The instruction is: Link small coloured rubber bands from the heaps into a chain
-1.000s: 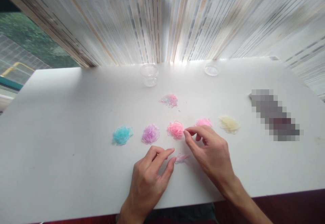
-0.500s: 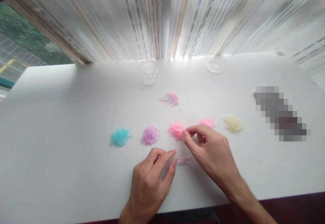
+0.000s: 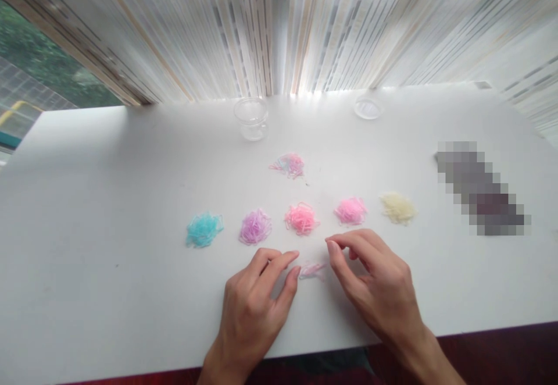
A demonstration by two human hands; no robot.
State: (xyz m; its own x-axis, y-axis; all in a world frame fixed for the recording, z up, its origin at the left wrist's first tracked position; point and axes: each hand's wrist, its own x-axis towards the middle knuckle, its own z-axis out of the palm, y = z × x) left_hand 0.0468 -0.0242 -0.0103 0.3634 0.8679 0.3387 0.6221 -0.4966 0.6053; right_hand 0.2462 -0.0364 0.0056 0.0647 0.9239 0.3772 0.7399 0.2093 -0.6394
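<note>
My left hand (image 3: 257, 306) rests low over the table, thumb and forefinger apart with nothing visible between them. By its fingertips lies a small heap of pale pink-lilac rubber bands (image 3: 313, 270). On the other side of that heap is my right hand (image 3: 375, 274), its thumb and forefinger tips together; anything in that pinch is too small to make out. Beyond the hands runs a row of rubber band piles: turquoise (image 3: 204, 230), lilac (image 3: 255, 227), coral pink (image 3: 301, 218), bright pink (image 3: 351, 211) and pale yellow (image 3: 398, 208).
A mixed-colour pile of bands (image 3: 291, 165) lies behind the row. Farther back stand a clear plastic cup (image 3: 251, 120) and a clear round lid (image 3: 368, 109). A blurred-out dark object (image 3: 482, 190) lies at the right. Striped curtains (image 3: 279, 30) hang along the table's back edge.
My right hand has drawn back from the coral pink pile toward me, uncovering the bright pink pile. My left hand stays by the pale heap. The view has shifted slightly.
</note>
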